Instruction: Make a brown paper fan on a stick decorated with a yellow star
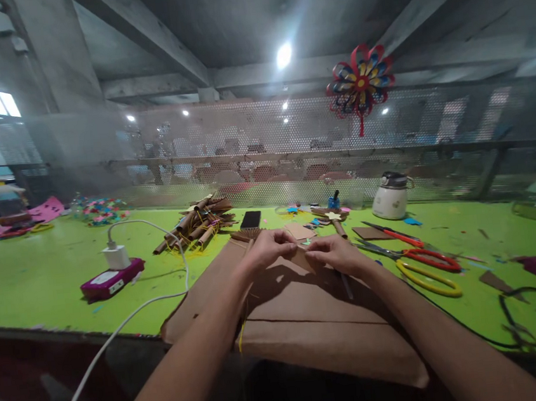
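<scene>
My left hand [271, 250] and my right hand [335, 253] meet over a large brown paper sheet [308, 305]. Thumbs and fingers of both are pinched on a small brown paper piece [299, 258] held between them. Its exact shape is partly covered by my fingers. Just beyond my left hand lies a pleated brown paper fan [247, 235]. A yellow string [241, 337] hangs over the sheet's near edge, below my left wrist. Beneath my right hand is a narrow translucent strip [347, 286], too blurred to name.
Brown paper rolls with yellow strings [194, 227] are piled behind left, beside a phone [250, 220]. A white cable runs from a purple power strip [112, 279]. Red-handled scissors [410, 236] and yellow-handled scissors [429, 276] lie right, before a white jug [390, 199]. Mesh [242, 139] stands behind.
</scene>
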The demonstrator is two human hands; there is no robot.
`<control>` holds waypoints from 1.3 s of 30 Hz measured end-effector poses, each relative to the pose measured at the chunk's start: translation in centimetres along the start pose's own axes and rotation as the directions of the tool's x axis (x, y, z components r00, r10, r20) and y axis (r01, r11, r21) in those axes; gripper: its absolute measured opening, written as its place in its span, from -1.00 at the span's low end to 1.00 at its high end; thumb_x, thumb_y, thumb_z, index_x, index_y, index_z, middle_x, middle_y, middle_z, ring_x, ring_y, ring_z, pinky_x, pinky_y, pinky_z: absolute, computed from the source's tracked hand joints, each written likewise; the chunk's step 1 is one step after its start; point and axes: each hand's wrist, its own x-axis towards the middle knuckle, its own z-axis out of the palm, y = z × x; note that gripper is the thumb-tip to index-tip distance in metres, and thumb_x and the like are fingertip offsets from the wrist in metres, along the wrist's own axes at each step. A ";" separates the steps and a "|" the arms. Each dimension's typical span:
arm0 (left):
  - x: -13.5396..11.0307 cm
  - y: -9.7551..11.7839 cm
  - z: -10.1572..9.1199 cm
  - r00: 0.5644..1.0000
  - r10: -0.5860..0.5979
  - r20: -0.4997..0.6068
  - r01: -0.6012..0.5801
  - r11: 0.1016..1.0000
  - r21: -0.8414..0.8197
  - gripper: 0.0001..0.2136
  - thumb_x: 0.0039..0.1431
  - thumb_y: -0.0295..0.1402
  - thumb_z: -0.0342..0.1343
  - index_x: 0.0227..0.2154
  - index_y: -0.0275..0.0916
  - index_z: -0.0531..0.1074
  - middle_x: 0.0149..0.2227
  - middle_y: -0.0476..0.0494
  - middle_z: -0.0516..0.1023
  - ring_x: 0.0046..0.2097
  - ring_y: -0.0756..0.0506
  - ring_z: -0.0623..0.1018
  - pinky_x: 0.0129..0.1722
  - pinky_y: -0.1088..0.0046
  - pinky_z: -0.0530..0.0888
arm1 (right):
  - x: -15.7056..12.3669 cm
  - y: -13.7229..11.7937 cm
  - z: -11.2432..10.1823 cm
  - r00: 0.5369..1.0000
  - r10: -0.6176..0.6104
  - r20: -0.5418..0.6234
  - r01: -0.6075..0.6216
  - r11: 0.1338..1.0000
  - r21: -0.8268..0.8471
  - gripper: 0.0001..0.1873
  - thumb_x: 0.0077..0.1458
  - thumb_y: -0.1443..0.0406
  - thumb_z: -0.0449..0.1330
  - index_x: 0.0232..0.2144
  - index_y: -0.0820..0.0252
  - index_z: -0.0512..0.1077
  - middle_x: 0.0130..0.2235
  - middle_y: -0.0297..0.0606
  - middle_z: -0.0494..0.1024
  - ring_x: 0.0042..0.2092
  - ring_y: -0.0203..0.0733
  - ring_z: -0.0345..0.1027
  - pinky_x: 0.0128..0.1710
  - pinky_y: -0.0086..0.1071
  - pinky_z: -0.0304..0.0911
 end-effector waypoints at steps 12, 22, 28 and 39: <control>-0.9 1.4 0.4 0.978 -0.047 0.203 0.003 0.978 0.209 -0.70 -0.01 -0.17 0.18 -0.34 -0.34 0.51 -0.62 0.03 0.35 -0.55 0.06 0.28 -0.53 0.53 0.19 | 0.0 0.7 -0.1 0.997 -0.026 -0.070 0.026 1.000 -0.001 -0.68 0.03 0.10 0.16 -0.51 0.22 0.53 -0.64 -0.35 0.39 -0.55 -0.32 0.21 -0.50 -0.41 0.14; -0.9 1.2 0.1 0.994 -0.005 0.110 -0.012 0.989 0.147 -0.64 0.03 -0.06 0.13 -0.43 -0.34 0.50 -0.65 0.00 0.32 -0.60 0.08 0.22 -0.56 0.52 0.15 | -0.1 -0.5 0.1 0.997 0.052 -0.057 -0.023 0.907 0.420 -0.64 -0.20 0.18 0.35 -0.32 0.24 0.49 -0.52 -0.33 0.48 -0.49 -0.32 0.30 -0.44 -0.37 0.23; -0.9 1.3 0.3 0.993 -0.014 0.118 -0.009 0.981 0.192 -0.62 0.03 -0.04 0.12 -0.48 -0.33 0.46 -0.66 0.00 0.32 -0.61 0.08 0.23 -0.58 0.54 0.14 | 0.1 -0.7 0.1 0.990 0.073 -0.119 -0.014 0.902 0.432 -0.60 -0.26 0.18 0.37 -0.30 0.23 0.48 -0.55 -0.35 0.47 -0.53 -0.32 0.29 -0.49 -0.36 0.22; -1.3 2.1 0.6 0.991 0.025 0.132 -0.059 0.963 0.264 -0.60 0.05 -0.03 0.09 -0.46 -0.35 0.46 -0.66 0.02 0.32 -0.60 0.07 0.27 -0.58 0.55 0.17 | -0.3 -1.0 -0.2 0.986 0.091 -0.142 -0.043 0.949 0.312 -0.69 -0.17 0.11 0.31 -0.46 0.25 0.54 -0.57 -0.30 0.46 -0.55 -0.34 0.22 -0.52 -0.40 0.15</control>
